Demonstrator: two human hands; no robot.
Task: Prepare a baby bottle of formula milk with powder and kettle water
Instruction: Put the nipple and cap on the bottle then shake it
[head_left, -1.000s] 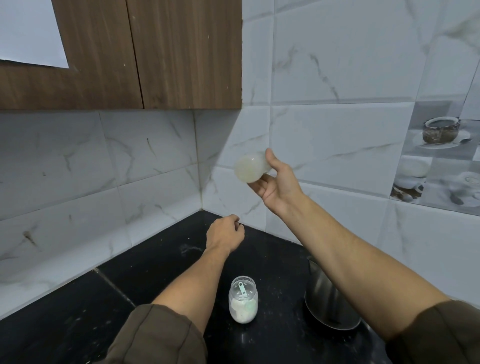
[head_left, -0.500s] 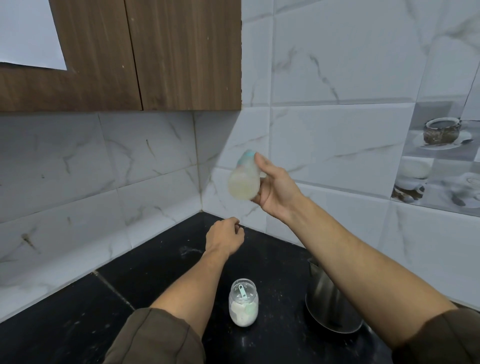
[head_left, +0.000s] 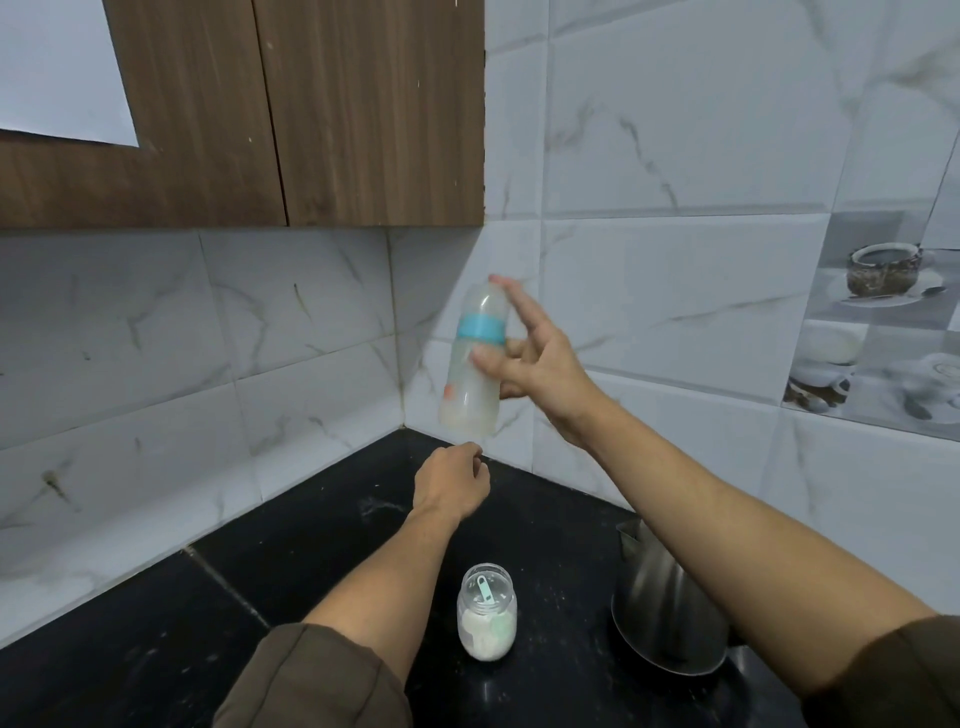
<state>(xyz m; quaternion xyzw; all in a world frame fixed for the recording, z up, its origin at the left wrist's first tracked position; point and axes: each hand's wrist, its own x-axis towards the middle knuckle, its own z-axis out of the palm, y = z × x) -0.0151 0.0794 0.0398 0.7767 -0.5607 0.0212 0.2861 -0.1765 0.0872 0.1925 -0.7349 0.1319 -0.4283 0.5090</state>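
My right hand holds the baby bottle nearly upright above the back corner of the counter, thumb across its body, forefinger stretched to its cap. My left hand hovers just below, fingers loosely curled, empty.

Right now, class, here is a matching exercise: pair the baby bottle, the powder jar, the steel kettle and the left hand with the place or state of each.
Column one:
1 baby bottle
2 powder jar
3 steel kettle
4 left hand

Column two:
A on the counter, under the right forearm
B held up by the right hand
C loosely curled, holding nothing
D on the counter between the forearms, scoop inside

Pairs: 1-B, 2-D, 3-A, 4-C
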